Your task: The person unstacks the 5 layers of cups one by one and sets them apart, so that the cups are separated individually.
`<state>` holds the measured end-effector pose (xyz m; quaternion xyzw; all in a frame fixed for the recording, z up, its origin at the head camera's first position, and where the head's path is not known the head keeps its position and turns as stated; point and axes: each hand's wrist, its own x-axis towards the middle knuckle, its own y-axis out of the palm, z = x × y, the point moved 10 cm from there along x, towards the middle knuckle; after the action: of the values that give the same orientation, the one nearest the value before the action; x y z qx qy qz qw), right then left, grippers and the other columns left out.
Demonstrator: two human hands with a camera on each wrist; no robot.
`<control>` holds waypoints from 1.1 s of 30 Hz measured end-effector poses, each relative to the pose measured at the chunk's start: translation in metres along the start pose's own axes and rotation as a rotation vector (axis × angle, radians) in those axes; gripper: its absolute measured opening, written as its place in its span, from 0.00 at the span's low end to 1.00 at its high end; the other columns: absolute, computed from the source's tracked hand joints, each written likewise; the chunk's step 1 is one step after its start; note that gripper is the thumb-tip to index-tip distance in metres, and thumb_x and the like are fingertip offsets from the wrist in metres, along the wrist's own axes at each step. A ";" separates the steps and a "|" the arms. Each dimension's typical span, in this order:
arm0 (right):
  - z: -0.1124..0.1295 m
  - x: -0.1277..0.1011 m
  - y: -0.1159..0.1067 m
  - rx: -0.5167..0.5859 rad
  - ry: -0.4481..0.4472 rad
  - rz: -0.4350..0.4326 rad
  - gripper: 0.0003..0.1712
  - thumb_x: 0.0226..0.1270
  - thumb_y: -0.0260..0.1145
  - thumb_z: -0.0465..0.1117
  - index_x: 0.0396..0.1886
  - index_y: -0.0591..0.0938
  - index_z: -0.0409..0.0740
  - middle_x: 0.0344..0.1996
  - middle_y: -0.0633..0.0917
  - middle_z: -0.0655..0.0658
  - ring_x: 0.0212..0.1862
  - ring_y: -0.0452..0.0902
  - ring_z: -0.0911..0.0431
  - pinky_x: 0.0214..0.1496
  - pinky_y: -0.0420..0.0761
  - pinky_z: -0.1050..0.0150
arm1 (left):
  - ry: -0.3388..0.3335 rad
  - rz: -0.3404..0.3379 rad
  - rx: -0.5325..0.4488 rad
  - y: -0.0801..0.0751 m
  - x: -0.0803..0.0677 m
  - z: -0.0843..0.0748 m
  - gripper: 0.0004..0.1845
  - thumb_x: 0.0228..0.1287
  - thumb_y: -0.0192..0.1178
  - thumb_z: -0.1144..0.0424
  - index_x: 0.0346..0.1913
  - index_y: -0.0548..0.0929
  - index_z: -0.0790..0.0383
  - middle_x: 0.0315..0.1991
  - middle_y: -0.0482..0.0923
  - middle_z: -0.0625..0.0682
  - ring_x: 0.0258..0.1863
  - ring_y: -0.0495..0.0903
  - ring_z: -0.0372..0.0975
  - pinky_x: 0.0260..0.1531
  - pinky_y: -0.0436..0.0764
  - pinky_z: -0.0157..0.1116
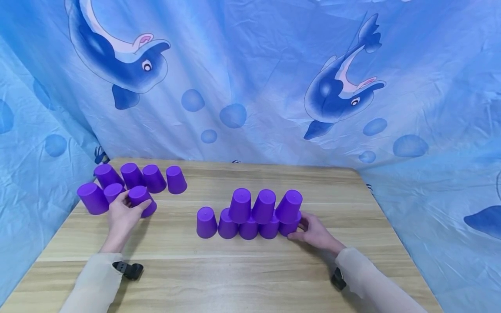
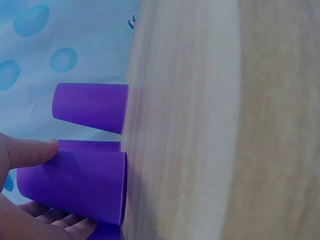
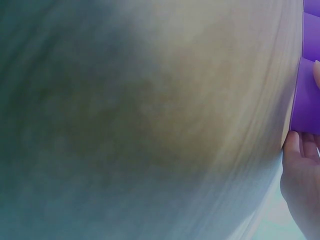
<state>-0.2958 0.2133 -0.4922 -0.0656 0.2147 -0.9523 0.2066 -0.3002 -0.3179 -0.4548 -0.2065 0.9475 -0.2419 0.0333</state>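
Left grip (image 1: 124,214) curls around a purple cup (image 1: 141,201) near the table (image 1: 250,269) edge; right grip (image 1: 315,232) pinches the stack's end cup (image 1: 290,227), partly hidden; bare wood lies between.

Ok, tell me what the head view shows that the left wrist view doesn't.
Only the head view shows the cup pyramid, five cups below and three above, with the right hand at its end cup, plus the dolphin curtain. Only the left wrist view shows, close up, the thumb lying on the gripped cup. Both show the left hand holding a purple cup on the wooden table.
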 end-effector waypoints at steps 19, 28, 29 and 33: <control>0.001 0.000 0.000 0.013 -0.011 0.001 0.36 0.47 0.77 0.31 0.59 0.75 0.42 0.54 0.79 0.46 0.58 0.73 0.51 0.62 0.70 0.58 | 0.174 -0.101 0.056 -0.015 -0.012 -0.045 0.43 0.56 0.70 0.55 0.71 0.62 0.63 0.67 0.64 0.61 0.65 0.63 0.53 0.65 0.62 0.47; 0.002 0.000 0.000 0.007 -0.013 0.002 0.36 0.47 0.77 0.31 0.59 0.75 0.42 0.54 0.79 0.46 0.58 0.73 0.51 0.62 0.70 0.58 | 0.303 -0.107 -0.003 -0.004 -0.035 -0.086 0.40 0.53 0.72 0.56 0.67 0.68 0.64 0.64 0.69 0.60 0.62 0.68 0.54 0.61 0.67 0.47; 0.002 0.000 0.000 0.004 -0.015 0.001 0.36 0.47 0.77 0.31 0.59 0.75 0.42 0.54 0.79 0.46 0.58 0.73 0.51 0.62 0.70 0.58 | 0.314 -0.105 -0.011 -0.002 -0.037 -0.089 0.39 0.53 0.72 0.57 0.67 0.69 0.64 0.63 0.70 0.60 0.62 0.68 0.54 0.61 0.67 0.48; 0.003 0.000 0.000 0.000 -0.025 0.004 0.36 0.47 0.77 0.31 0.59 0.74 0.41 0.54 0.79 0.45 0.58 0.73 0.50 0.62 0.70 0.58 | 0.348 -0.083 -0.031 0.007 -0.042 -0.097 0.39 0.52 0.73 0.58 0.66 0.70 0.65 0.62 0.70 0.60 0.61 0.69 0.53 0.61 0.68 0.47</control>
<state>-0.2949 0.2118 -0.4897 -0.0769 0.2121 -0.9511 0.2110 -0.2798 -0.2522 -0.3742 -0.2010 0.9331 -0.2607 -0.1445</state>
